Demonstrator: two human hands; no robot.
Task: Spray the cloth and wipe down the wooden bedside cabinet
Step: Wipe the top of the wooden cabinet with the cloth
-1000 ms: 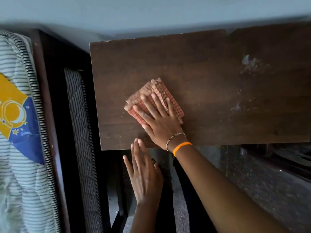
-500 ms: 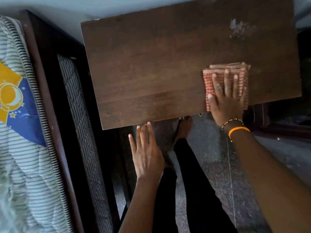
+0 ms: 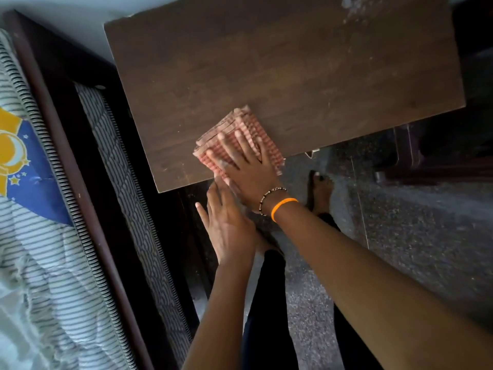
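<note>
The dark wooden cabinet top (image 3: pixel 280 76) fills the upper middle of the view. A folded red-checked cloth (image 3: pixel 241 124) lies near its front edge, left of centre. My right hand (image 3: pixel 248 166), with a bead bracelet and an orange band at the wrist, presses flat on the cloth with fingers spread. My left hand (image 3: pixel 226 225) is held flat and open just below the cabinet's front edge, under the right wrist, holding nothing. Pale dusty marks (image 3: pixel 352 6) remain at the far right of the top.
A bed with a dark wooden frame (image 3: pixel 80 182) and a striped mattress (image 3: pixel 34 263) runs along the left, close to the cabinet. Speckled stone floor (image 3: pixel 400 236) lies below, with my legs and a sandalled foot (image 3: pixel 320 190) on it. Dark furniture (image 3: pixel 440 156) stands at the right.
My right hand has slid the cloth from the right side of the top back to the left front part. My left hand has stayed below the front edge.
</note>
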